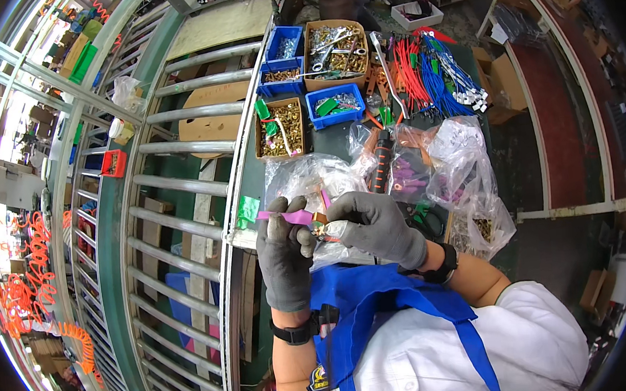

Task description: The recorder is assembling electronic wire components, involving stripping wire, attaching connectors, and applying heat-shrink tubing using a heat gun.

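Both my hands wear grey gloves and meet above the near edge of the workbench. My left hand [286, 260] is closed round a purple-sleeved metal strip [296, 217], which lies sideways across its fingers. At the strip's right end, a small brass-coloured fastener [318, 229] shows against the bare metal. Thumb and fingers of my right hand [376, 227] pinch at that fastener, partly hiding it. Under the hands lie clear plastic bags [304, 175], and more purple-sleeved strips [406, 177] show through the plastic on the right. A black-and-orange handled tool [380, 162] lies just beyond my right hand.
Cardboard boxes of brass-coloured fasteners [288, 116], blue bins [335, 105] and a box with wrenches [334, 47] stand at the back. Red cables [408, 74] and blue cables [440, 82] lie to their right. A roller conveyor [180, 184] runs along the left.
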A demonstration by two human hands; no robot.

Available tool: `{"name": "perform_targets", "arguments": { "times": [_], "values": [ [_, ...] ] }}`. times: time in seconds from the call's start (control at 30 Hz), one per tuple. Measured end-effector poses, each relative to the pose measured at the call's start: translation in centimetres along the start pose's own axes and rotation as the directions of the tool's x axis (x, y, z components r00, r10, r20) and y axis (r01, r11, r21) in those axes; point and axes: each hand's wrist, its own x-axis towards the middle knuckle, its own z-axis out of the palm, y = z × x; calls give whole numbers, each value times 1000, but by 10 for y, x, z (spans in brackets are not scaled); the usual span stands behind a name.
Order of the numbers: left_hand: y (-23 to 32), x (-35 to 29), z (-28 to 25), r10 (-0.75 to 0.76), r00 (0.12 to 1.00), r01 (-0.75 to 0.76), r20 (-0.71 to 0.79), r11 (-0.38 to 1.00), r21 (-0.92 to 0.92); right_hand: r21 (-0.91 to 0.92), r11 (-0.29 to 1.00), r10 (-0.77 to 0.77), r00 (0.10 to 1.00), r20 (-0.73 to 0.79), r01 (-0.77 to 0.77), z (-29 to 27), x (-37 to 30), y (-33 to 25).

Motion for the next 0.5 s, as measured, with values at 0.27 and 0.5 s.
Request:
{"name": "perform_targets", "arguments": {
  "times": [0.27, 0.5],
  "values": [
    [0, -1, 3, 35, 999, -35, 11, 999, 30, 130, 977, 170, 985, 17, -170, -4, -1, -3],
    [-1, 2, 13, 89, 996, -92, 24, 986, 141, 44, 999, -30, 999, -42, 32, 3, -2, 1]
  ]
}}
